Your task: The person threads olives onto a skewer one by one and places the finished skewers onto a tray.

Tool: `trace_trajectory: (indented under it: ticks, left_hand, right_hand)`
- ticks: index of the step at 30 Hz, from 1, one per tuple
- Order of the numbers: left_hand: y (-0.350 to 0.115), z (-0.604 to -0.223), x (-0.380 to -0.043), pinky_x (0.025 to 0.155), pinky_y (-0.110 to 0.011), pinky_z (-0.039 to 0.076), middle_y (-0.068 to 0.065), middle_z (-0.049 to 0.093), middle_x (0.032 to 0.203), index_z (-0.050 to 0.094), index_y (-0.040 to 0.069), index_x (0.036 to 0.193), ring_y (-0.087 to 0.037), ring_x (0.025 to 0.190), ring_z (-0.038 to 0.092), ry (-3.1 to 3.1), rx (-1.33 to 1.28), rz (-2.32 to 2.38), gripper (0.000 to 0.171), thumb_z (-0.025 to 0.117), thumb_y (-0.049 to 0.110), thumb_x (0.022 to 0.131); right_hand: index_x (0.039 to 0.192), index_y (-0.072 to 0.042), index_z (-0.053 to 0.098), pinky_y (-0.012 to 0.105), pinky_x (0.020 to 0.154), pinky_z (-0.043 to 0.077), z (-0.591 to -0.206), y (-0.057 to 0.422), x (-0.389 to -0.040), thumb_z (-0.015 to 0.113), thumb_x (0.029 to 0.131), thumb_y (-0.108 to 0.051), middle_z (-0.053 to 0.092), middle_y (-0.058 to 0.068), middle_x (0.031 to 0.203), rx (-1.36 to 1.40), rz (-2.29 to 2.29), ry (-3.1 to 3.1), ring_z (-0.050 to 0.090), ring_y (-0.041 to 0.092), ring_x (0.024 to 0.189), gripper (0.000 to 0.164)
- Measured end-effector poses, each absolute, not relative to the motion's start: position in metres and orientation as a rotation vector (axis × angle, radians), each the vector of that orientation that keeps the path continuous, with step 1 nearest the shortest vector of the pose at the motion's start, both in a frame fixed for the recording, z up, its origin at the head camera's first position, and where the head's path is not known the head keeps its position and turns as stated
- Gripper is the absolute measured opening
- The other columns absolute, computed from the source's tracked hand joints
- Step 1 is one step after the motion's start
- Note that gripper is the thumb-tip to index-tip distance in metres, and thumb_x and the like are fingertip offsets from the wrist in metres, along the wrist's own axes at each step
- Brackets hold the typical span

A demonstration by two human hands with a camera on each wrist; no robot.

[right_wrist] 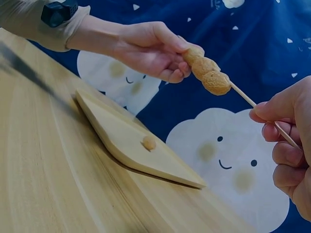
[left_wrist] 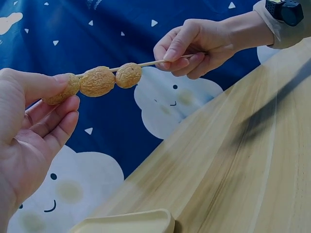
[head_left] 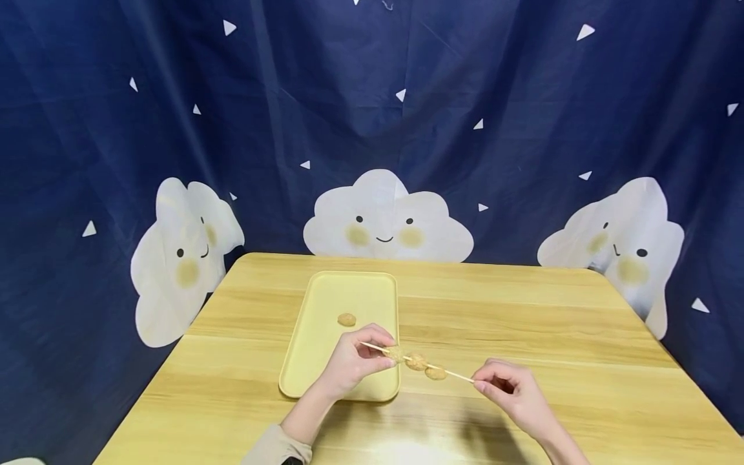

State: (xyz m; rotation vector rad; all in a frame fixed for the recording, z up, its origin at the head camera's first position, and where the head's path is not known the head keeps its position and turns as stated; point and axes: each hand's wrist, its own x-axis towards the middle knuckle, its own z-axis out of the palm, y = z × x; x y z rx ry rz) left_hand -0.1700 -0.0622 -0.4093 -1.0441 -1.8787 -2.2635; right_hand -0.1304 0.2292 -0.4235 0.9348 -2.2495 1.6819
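Head view: the left hand (head_left: 356,360) pinches the endmost of three browned balls (head_left: 416,362) threaded on a thin skewer (head_left: 459,376), above the right edge of a yellow tray (head_left: 325,290); the right hand (head_left: 516,395), well apart, pinches the skewer's bare end toward the tabletop's (head_left: 523,310) near edge; a loose ball (head_left: 347,320) lies midway between the tray's side edges.

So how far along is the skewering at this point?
Done: two balls sit on the stick, clear of the fingers. In hand: the left hand pinches a third ball, the stick's tip showing past it, while the right hand grips the other end. Left, probably: threading the loose ball lying on the tray.
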Motion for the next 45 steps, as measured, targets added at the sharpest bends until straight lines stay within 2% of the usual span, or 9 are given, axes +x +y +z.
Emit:
trace_trajectory:
  ticks: [10,14,19,25,32,35,38,42,45]
  left_hand:
    - [-0.060,-0.424,-0.167,0.071,-0.019,0.052,0.002,0.058,0.094,0.054,-0.018,0.098,-0.006,0.080,0.059,-1.978,-1.002,-2.345,0.026,0.066,-0.008,0.076]
    - [-0.060,-0.434,-0.168,0.069,-0.017,0.051,0.004,0.061,0.091,0.049,-0.020,0.102,-0.005,0.080,0.060,-1.980,-0.953,-2.429,0.030,0.064,-0.010,0.077]
    - [-0.064,-0.440,-0.173,0.069,-0.018,0.052,-0.003,0.060,0.095,0.048,-0.021,0.106,-0.005,0.081,0.061,-1.990,-0.879,-2.426,0.036,0.065,-0.010,0.077]
    - [-0.072,-0.445,-0.180,0.069,-0.019,0.052,-0.014,0.063,0.093,0.054,-0.017,0.101,-0.004,0.078,0.061,-2.066,-0.808,-2.358,0.025,0.063,-0.010,0.079]
    - [-0.085,-0.445,-0.189,0.073,-0.023,0.053,0.005,0.065,0.087,0.048,-0.025,0.102,-0.006,0.077,0.062,-2.003,-0.784,-2.349,0.031,0.063,-0.008,0.080]
    - [-0.092,-0.443,-0.197,0.073,-0.023,0.053,0.007,0.064,0.085,0.047,-0.025,0.101,-0.006,0.077,0.062,-1.995,-0.723,-2.333,0.031,0.063,-0.007,0.081]
    - [-0.101,-0.439,-0.206,0.074,-0.023,0.053,0.003,0.065,0.085,0.051,-0.022,0.100,-0.007,0.078,0.062,-2.022,-0.643,-2.283,0.027,0.063,-0.006,0.082]
    - [-0.112,-0.434,-0.219,0.077,-0.025,0.052,-0.013,0.066,0.089,0.056,-0.018,0.101,-0.012,0.081,0.063,-2.087,-0.516,-2.198,0.025,0.064,-0.003,0.083]
    - [-0.118,-0.433,-0.229,0.082,-0.026,0.050,-0.019,0.066,0.095,0.061,-0.013,0.102,-0.015,0.085,0.063,-2.168,-0.380,-2.109,0.023,0.065,0.003,0.085]
  right_hand:
    - [0.086,-0.014,0.066,0.017,0.038,0.030,-0.437,0.232,-0.128,0.059,0.077,0.020,0.052,0.004,0.065,0.978,1.624,-2.223,0.034,0.014,0.047,0.036]
    - [0.090,-0.013,0.067,0.019,0.037,0.029,-0.444,0.234,-0.130,0.057,0.076,0.023,0.052,0.003,0.068,1.055,1.648,-2.186,0.034,0.015,0.048,0.040]
    - [0.091,-0.012,0.067,0.021,0.037,0.029,-0.448,0.233,-0.137,0.056,0.075,0.025,0.052,0.003,0.069,1.078,1.676,-2.171,0.035,0.016,0.049,0.041]
    - [0.092,-0.011,0.068,0.022,0.037,0.029,-0.451,0.233,-0.141,0.055,0.076,0.025,0.052,0.004,0.069,1.073,1.721,-2.169,0.035,0.017,0.049,0.041]
    - [0.092,-0.011,0.068,0.022,0.037,0.030,-0.453,0.238,-0.140,0.054,0.076,0.025,0.052,0.003,0.069,1.036,1.713,-2.161,0.035,0.017,0.049,0.041]
    - [0.092,-0.011,0.068,0.022,0.038,0.030,-0.452,0.242,-0.137,0.054,0.076,0.024,0.052,0.003,0.069,0.999,1.704,-2.169,0.035,0.017,0.050,0.040]
    - [0.092,-0.011,0.067,0.022,0.038,0.031,-0.451,0.245,-0.136,0.054,0.077,0.024,0.052,0.004,0.069,0.971,1.689,-2.176,0.035,0.017,0.049,0.040]
    - [0.092,-0.011,0.067,0.022,0.038,0.031,-0.451,0.248,-0.136,0.054,0.077,0.023,0.052,0.002,0.069,0.933,1.676,-2.189,0.035,0.017,0.049,0.039]
    - [0.091,-0.012,0.067,0.022,0.038,0.032,-0.450,0.250,-0.134,0.056,0.078,0.021,0.052,0.001,0.069,0.877,1.651,-2.207,0.036,0.016,0.049,0.037]
